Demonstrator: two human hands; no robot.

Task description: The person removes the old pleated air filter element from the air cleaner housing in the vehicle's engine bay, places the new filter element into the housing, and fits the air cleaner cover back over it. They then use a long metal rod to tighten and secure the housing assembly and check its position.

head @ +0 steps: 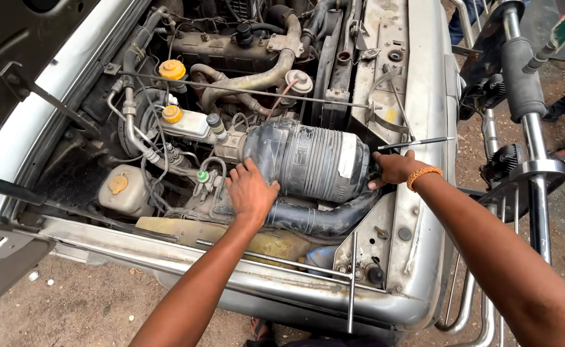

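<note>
out on bare dirt ground (83, 302) i look into an open silver engine bay (424, 115), my left hand (251, 191) spread flat on the near left end of the ribbed black plastic air filter drum (308, 160) mid-bay, my right hand (395, 168) gripping its right end beside the thin screwdriver (417, 142).

Air filter housing (308, 160) hemmed in: hose (321, 220) below, radiator panel (385, 77) right, reservoirs (182, 119) left; room only above.

I am viewing through one head-worn camera, looking steeply down, close above the open silver vehicle engine bay (385, 270).
</note>
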